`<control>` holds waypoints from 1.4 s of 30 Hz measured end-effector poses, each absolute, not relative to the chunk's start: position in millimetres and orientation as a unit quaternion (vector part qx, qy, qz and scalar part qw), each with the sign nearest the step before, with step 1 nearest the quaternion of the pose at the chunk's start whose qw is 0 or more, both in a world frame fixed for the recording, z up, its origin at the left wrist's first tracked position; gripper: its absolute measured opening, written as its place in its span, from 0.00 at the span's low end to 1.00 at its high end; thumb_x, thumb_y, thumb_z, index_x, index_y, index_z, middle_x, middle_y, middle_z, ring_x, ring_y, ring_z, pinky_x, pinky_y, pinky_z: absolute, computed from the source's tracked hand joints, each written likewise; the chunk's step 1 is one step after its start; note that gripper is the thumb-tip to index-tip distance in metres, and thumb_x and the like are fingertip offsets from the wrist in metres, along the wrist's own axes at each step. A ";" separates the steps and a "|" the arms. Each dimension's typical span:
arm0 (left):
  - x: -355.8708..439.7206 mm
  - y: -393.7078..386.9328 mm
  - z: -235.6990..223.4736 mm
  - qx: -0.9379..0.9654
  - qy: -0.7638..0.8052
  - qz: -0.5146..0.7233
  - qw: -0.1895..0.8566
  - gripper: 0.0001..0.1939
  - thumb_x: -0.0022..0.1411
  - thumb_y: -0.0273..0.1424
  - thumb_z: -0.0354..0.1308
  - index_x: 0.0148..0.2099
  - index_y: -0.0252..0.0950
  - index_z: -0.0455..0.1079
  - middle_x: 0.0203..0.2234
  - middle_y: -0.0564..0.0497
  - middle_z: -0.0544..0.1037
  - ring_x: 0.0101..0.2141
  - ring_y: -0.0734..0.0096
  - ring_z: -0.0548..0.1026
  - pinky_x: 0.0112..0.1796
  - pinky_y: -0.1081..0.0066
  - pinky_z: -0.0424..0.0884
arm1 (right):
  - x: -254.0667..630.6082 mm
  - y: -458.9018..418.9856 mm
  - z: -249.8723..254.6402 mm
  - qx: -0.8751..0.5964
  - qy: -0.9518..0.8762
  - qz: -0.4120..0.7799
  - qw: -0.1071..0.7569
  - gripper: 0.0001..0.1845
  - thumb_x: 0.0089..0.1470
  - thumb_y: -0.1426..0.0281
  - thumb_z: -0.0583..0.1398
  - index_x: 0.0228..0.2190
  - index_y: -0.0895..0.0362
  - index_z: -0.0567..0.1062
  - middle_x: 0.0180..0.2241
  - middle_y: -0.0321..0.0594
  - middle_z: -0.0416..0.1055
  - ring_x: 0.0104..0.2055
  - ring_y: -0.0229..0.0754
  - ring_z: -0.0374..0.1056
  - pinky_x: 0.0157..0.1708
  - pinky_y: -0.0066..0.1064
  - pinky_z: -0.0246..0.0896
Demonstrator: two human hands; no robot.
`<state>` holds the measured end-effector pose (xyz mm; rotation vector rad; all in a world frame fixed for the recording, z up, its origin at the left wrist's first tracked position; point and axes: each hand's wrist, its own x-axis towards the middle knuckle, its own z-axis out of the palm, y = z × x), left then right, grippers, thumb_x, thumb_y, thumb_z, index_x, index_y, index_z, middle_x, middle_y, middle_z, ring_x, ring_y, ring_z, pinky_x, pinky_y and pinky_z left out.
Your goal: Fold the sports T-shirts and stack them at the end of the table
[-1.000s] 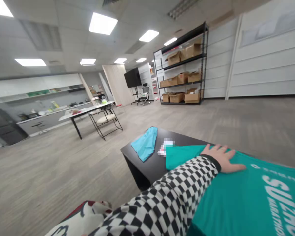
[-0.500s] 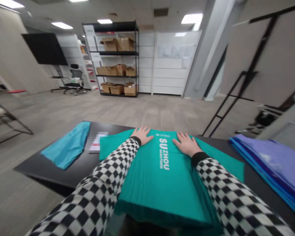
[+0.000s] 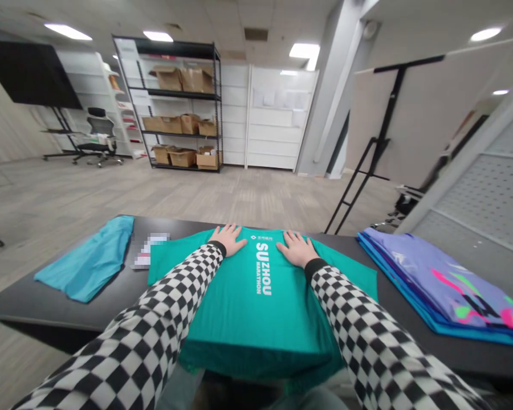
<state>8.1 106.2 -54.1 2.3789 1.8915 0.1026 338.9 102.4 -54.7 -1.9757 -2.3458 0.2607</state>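
Note:
A teal T-shirt [image 3: 256, 319] with white "SUZHOU MARATHON" lettering lies spread across the dark table, its hem hanging over the near edge. My left hand [image 3: 229, 239] rests flat on the shirt's upper left, fingers spread. On the other side of the lettering, my right hand [image 3: 297, 249] lies flat near the right shoulder, fingers also apart. Both palms press on the cloth without gripping it.
On the black table [image 3: 123, 310], a folded light-blue cloth [image 3: 88, 259] lies at left, beside a blurred-out paper item [image 3: 147, 256]. A stack of folded shirts [image 3: 436, 279], purple on top, sits at right. Beyond stand a shelf with boxes [image 3: 179, 122] and a black-framed stand [image 3: 382, 131].
The view has turned to the right, so the scene shifts left and more of the purple shirt stack shows. Both hands stay flat on the teal T-shirt in about the same places.

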 end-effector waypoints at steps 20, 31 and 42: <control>225.5 82.4 -54.8 0.886 0.448 0.065 0.101 0.48 0.77 0.64 0.40 0.86 0.43 0.54 0.84 0.41 0.49 0.82 0.39 0.46 0.77 0.33 0.40 | 560.8 -10.7 -69.2 -0.798 -0.587 -0.017 0.134 0.29 0.74 0.56 0.54 0.64 0.59 0.78 0.70 0.60 0.72 0.74 0.63 0.66 0.73 0.58 0.59; 233.1 90.5 -55.8 0.885 0.456 0.048 0.084 0.49 0.76 0.66 0.38 0.87 0.44 0.51 0.85 0.43 0.47 0.83 0.39 0.46 0.77 0.33 0.41 | 585.4 14.2 -69.2 -0.730 -0.594 -0.008 0.338 0.16 0.65 0.52 0.60 0.32 0.50 0.73 0.41 0.49 0.81 0.48 0.57 0.77 0.55 0.48 0.69; 272.5 121.3 -55.9 0.886 0.449 0.054 0.101 0.49 0.76 0.65 0.42 0.86 0.44 0.52 0.85 0.42 0.47 0.83 0.38 0.45 0.77 0.31 0.39 | 612.6 48.5 -66.7 -0.730 -0.412 0.124 0.531 0.28 0.57 0.43 0.67 0.44 0.53 0.80 0.27 0.39 0.75 0.29 0.49 0.69 0.26 0.36 0.63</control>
